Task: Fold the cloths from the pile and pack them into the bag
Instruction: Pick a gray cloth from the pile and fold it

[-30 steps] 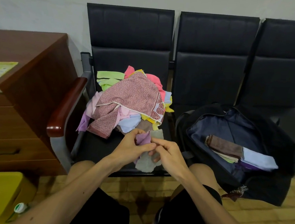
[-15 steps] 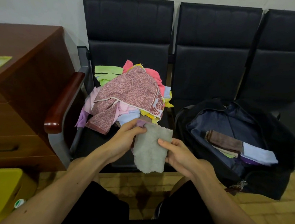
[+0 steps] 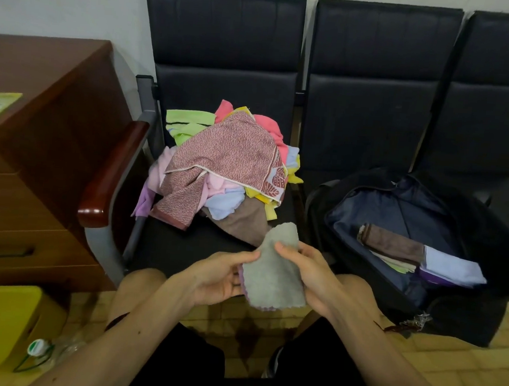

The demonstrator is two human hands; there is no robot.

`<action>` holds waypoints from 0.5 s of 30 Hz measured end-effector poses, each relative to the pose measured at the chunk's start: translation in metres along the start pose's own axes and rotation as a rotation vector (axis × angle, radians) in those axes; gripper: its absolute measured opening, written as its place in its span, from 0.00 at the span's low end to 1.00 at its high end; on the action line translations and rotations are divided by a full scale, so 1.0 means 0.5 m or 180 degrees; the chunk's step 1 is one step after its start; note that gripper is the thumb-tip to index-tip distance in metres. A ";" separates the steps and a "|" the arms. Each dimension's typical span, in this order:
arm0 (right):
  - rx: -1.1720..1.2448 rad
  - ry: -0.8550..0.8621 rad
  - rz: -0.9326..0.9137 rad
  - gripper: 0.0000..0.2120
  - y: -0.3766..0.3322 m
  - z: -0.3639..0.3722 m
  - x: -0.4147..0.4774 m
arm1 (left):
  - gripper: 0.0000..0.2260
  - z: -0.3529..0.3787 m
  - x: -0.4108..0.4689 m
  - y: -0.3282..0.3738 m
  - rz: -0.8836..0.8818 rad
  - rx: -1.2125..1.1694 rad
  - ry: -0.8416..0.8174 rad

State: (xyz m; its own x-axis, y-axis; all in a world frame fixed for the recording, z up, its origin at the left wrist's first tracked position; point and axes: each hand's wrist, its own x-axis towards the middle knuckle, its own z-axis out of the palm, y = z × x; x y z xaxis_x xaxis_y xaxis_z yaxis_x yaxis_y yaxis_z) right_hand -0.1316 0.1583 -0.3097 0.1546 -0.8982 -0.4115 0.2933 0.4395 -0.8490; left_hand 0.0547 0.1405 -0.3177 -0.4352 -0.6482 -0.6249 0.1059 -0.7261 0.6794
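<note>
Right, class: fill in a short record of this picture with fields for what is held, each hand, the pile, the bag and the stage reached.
Held: grey cloth, lilac underside showing
Left hand: grips the cloth's left edge
Right hand: grips its right edge
Pile: unfolded cloths on the left chair seat
Bag: open on the middle seat, folded cloths inside
Stage: folding in progress, cloth not yet packed

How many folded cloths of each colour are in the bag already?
Brown cloth: 1
Cream cloth: 1
Green cloth: 1
Light blue cloth: 1
Purple cloth: 1
Total showing in the bag: 5; any beneath are hidden.
</note>
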 end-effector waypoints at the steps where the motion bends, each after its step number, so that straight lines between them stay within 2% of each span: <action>1: 0.0007 -0.0033 0.0044 0.21 0.004 -0.006 0.000 | 0.24 -0.008 0.003 -0.001 -0.0015 0.0012 0.0105; 3: 0.0015 -0.0006 0.0128 0.23 0.016 -0.017 0.002 | 0.35 -0.018 0.007 0.000 0.0062 -0.0027 0.0230; 5: -0.0203 0.0144 0.0273 0.20 0.029 -0.024 0.006 | 0.43 -0.020 0.008 0.001 0.0128 -0.0176 0.0321; 8: -0.0466 0.0339 0.0483 0.17 0.039 -0.031 0.009 | 0.45 -0.012 0.010 -0.003 0.0063 0.0022 0.0390; 11: -0.0472 0.0319 0.0571 0.15 0.019 -0.026 0.003 | 0.51 0.004 0.006 0.000 0.0237 0.0354 0.0306; 13: -0.0457 0.0190 0.0290 0.18 -0.010 -0.020 -0.007 | 0.54 0.013 -0.005 0.021 0.0715 0.0448 0.0226; 15: -0.0352 -0.0037 -0.0264 0.20 -0.051 -0.017 -0.023 | 0.56 0.022 -0.032 0.063 0.1472 0.0580 0.0092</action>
State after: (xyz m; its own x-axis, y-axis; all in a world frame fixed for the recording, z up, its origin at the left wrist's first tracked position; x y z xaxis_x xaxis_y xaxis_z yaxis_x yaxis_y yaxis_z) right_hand -0.1489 0.1573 -0.2862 0.1453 -0.9309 -0.3351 0.2000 0.3593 -0.9115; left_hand 0.0549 0.1304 -0.2821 -0.3542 -0.9009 -0.2508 0.1230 -0.3108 0.9425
